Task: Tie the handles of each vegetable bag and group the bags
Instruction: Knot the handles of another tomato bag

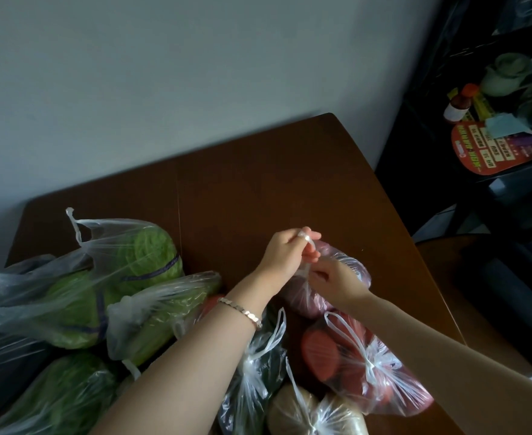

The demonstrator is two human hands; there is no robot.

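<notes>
- Purple-vegetable bag (357, 266) lies on the brown table (258, 183)
- Left hand (285, 252), just above the bag, pinches its handle (311, 243) (looped over a fingertip)
- Right hand (337, 282), touching the bag's top, grips bunched plastic

The table (290, 183) is dark brown wood, smooth with a dull sheen. The bags (126, 262) on its near half are thin clear plastic film, crinkled and glossy; the handle (313, 245) above its middle bunches into a milky strand. A bracelet (241, 312) over the table is polished flat metal links; the wall (164, 73) behind the table is matt paint
</notes>
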